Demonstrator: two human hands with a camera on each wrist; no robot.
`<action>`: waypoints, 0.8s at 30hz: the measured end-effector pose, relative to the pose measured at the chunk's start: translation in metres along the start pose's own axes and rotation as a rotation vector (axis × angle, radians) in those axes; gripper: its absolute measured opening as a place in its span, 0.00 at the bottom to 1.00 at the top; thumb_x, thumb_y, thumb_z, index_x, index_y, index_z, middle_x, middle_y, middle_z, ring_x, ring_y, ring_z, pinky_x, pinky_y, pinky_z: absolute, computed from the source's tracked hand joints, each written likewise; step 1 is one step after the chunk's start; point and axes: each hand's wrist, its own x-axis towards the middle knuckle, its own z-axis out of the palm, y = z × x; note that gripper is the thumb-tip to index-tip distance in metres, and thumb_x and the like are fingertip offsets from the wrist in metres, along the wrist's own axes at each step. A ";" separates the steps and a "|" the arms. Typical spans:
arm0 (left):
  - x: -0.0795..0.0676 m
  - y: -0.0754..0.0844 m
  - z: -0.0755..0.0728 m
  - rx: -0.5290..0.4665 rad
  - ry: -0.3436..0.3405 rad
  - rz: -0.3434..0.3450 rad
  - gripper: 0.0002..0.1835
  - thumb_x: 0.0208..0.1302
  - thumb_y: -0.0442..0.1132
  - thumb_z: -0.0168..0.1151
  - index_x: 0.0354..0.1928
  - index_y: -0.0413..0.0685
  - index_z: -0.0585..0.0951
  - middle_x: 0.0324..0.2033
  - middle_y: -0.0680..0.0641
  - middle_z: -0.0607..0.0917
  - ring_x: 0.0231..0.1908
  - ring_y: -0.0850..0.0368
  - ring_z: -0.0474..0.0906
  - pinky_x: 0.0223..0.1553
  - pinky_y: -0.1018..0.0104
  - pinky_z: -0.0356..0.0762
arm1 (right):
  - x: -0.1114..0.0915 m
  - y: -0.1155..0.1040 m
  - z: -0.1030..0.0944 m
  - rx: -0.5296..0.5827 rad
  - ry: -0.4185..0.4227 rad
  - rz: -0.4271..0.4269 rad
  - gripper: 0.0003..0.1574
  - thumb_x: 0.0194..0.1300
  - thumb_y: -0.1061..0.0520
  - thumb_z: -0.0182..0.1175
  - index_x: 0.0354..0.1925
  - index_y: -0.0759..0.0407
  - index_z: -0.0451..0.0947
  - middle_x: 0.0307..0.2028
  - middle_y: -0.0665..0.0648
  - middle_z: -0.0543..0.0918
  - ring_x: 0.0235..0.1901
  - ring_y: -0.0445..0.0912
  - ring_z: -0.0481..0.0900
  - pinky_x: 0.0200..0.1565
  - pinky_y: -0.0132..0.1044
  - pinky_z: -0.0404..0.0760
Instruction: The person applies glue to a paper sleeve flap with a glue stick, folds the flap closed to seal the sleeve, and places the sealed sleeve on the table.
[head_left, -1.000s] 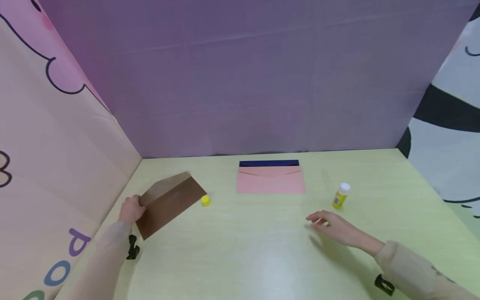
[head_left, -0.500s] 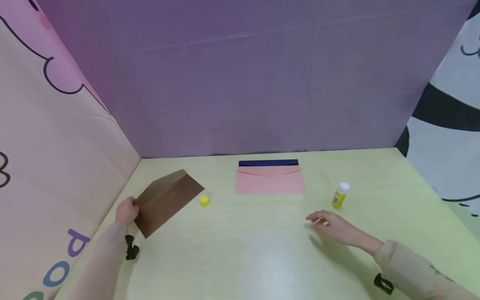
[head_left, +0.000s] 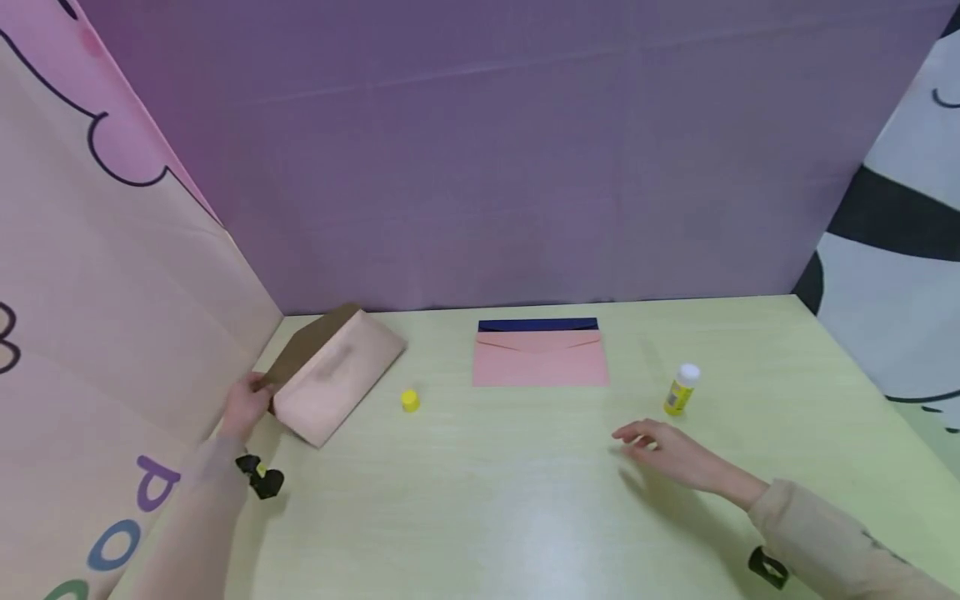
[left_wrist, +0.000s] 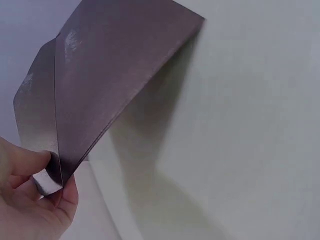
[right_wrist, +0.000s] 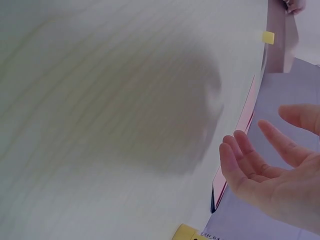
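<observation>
My left hand (head_left: 246, 407) pinches a brown envelope (head_left: 337, 379) by its near left corner, at the left side of the table. In the left wrist view, the thumb of the left hand (left_wrist: 30, 195) presses on the flap end of the envelope (left_wrist: 110, 65). The flap stands folded out, and the envelope is raised at a tilt, casting a shadow. Light makes its face look pale in the head view. My right hand (head_left: 667, 454) hovers over the table with loosely bent fingers and nothing in them. Nearest to it stands a yellow glue bottle (head_left: 681, 392) with a white top.
A small yellow cap (head_left: 409, 401) sits right of the brown envelope. At the back middle, a pink envelope (head_left: 540, 362) lies overlapping a navy envelope (head_left: 538, 325). Purple cloth (head_left: 525, 167) walls the far edge; printed panels close both sides.
The left hand has shifted slightly left and away from me, and has turned the envelope so its face now catches the light. The right hand has stayed in place.
</observation>
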 end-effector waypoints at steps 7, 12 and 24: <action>-0.011 0.048 -0.007 -0.083 0.018 0.010 0.16 0.63 0.28 0.42 0.48 0.20 0.66 0.42 0.26 0.72 0.28 0.67 0.68 0.29 0.78 0.67 | 0.001 0.003 0.000 -0.011 0.005 -0.006 0.17 0.60 0.63 0.51 0.47 0.73 0.71 0.43 0.68 0.75 0.39 0.54 0.75 0.38 0.33 0.76; -0.011 0.071 -0.006 -0.103 0.008 0.045 0.17 0.64 0.31 0.43 0.49 0.22 0.67 0.43 0.29 0.73 0.30 0.69 0.66 0.35 0.73 0.66 | 0.001 0.002 -0.001 -0.014 0.008 -0.007 0.18 0.60 0.63 0.51 0.47 0.73 0.71 0.43 0.69 0.76 0.39 0.55 0.75 0.38 0.33 0.76; -0.013 0.123 0.025 -0.193 -0.162 0.146 0.12 0.62 0.29 0.47 0.43 0.24 0.71 0.28 0.47 0.78 0.24 0.70 0.69 0.29 0.75 0.69 | -0.002 0.002 -0.004 0.001 0.021 -0.010 0.18 0.61 0.63 0.52 0.47 0.73 0.70 0.43 0.70 0.75 0.38 0.55 0.75 0.37 0.32 0.76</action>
